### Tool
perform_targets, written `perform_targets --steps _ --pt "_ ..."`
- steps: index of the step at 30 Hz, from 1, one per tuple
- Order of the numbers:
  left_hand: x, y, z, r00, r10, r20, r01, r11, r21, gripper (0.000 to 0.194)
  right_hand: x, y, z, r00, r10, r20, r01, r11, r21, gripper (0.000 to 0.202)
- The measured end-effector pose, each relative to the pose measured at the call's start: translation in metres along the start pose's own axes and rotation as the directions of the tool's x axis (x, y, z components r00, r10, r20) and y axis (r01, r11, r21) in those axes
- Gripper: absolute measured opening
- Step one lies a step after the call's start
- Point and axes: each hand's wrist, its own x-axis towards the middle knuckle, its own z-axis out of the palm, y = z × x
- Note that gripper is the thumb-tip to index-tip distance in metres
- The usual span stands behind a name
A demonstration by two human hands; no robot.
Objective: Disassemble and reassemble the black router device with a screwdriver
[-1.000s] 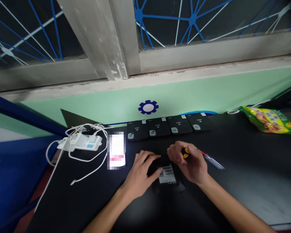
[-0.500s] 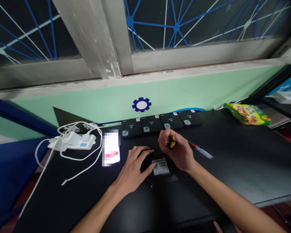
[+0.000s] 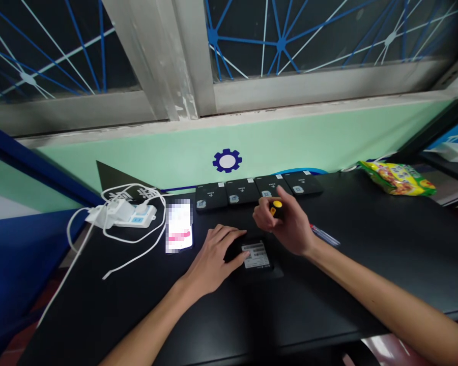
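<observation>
My left hand point(image 3: 218, 259) lies with fingers stretched out at the left side of a flat black device point(image 3: 267, 259), its thumb touching the edge of a white printed label point(image 3: 256, 255). Above and to the right of that device, my right hand point(image 3: 284, 223) is closed around a screwdriver point(image 3: 277, 205) with a black and yellow handle; its shaft is hidden. Behind my right wrist, a second screwdriver point(image 3: 325, 235) with a clear handle and red collar lies on the table, partly covered.
Several flat black boxes point(image 3: 210, 197) stand in a row along the wall. A lit phone point(image 3: 179, 226) lies left of my left hand, beside a white power strip point(image 3: 141, 216) with tangled white cables point(image 3: 133, 262). A yellow-green snack bag point(image 3: 399, 179) is at the back right of the black table point(image 3: 198, 330).
My right hand has lifted and turned slightly, moving a little right with the screwdriver. The left hand stays at the device. The whole view has shifted somewhat.
</observation>
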Motion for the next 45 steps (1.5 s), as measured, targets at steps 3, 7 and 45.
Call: perform_targets --steps 3,7,45 --pt "0.001 0.000 0.000 1.000 0.002 -0.003 -0.002 1.000 -0.007 0.041 -0.002 -0.002 -0.002 1.000 -0.009 0.015 0.008 0.999 0.054 0.041" --pt "0.002 -0.001 -0.002 1.000 0.005 -0.002 -0.005 1.000 -0.012 0.042 -0.004 -0.002 -0.005 1.000 -0.012 0.026 0.011 0.998 0.056 0.023" --pt "0.005 0.005 -0.008 0.996 -0.071 0.046 0.071 0.997 -0.014 0.047 0.007 -0.018 -0.023 0.960 0.177 0.219 -0.174 0.984 -0.032 0.049"
